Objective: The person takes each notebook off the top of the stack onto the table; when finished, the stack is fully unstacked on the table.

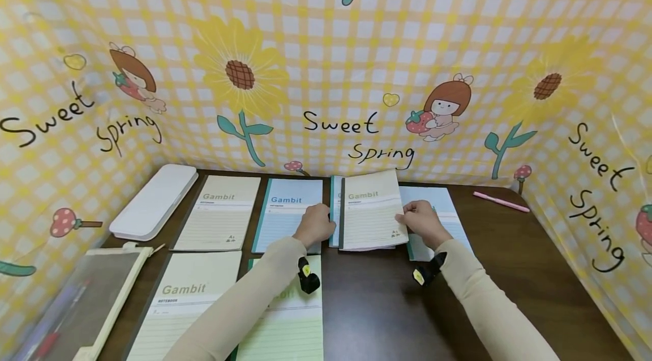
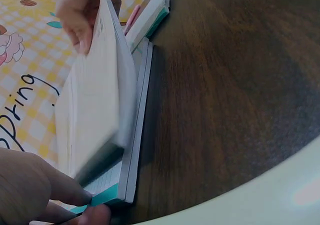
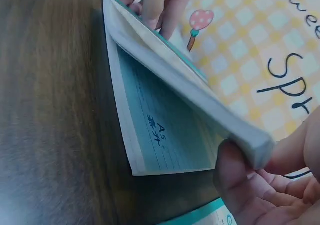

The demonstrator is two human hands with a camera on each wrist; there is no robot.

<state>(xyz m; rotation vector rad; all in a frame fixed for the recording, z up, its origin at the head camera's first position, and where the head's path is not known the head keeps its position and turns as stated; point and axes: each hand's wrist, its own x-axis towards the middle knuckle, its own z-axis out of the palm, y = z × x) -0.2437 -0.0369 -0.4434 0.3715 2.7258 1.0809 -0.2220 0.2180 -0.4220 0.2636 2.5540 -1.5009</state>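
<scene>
A cream Gambit notebook (image 1: pixel 374 214) with a dark spine is tilted up at its right side, over a blue notebook (image 1: pixel 334 225). My right hand (image 1: pixel 424 222) pinches the cream notebook's right edge between thumb and fingers, plain in the right wrist view. At the left, my left hand (image 1: pixel 314 224) pinches the lower blue notebook by its teal spine (image 2: pixel 107 195). In the right wrist view the blue cover (image 3: pixel 160 135) shows beneath the raised cream notebook. The cream notebook's spine side leans low over the blue one.
Another blue notebook (image 1: pixel 448 219) lies right, partly behind my right hand. Leftward are a blue notebook (image 1: pixel 292 194), cream notebooks (image 1: pixel 219 214) (image 1: pixel 188 282) and a green notebook (image 1: pixel 285 327). A white case (image 1: pixel 155 200), zip pouch (image 1: pixel 97 276) and pink pen (image 1: pixel 501 202) flank them.
</scene>
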